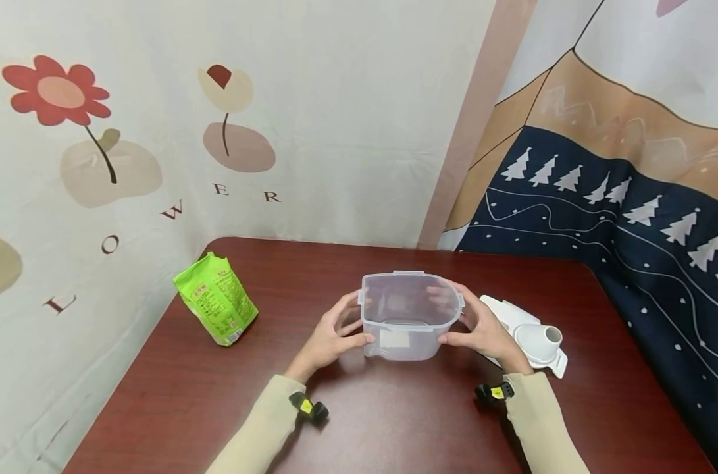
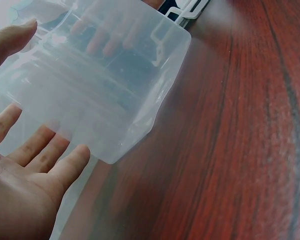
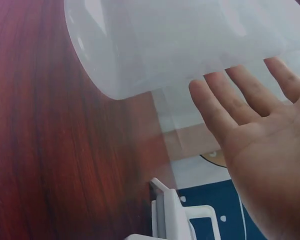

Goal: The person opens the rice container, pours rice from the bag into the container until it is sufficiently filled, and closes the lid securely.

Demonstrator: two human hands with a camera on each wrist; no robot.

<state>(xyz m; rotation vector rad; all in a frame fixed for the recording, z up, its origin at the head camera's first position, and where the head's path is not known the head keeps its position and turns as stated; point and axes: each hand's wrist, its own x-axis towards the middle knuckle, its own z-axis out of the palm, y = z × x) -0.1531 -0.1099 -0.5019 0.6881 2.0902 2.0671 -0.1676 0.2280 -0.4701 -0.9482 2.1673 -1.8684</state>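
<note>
A translucent plastic container, open at the top, is held between both hands in the head view. Its right end is rounded, and a pale label is on its front. My left hand grips the left end, thumb at the front and fingers behind. At the rounded end, my right hand holds it the same way. Both wrist views show fingertips against the container's wall. It appears raised off the table, though the gap is hard to judge. Beside the right hand lies a white plastic lid with a round spout.
A bright green packet stands on the left side of the dark red wooden table. Printed curtains hang behind the table's far edge and along its sides. The white lid lies partly behind the right hand and wrist.
</note>
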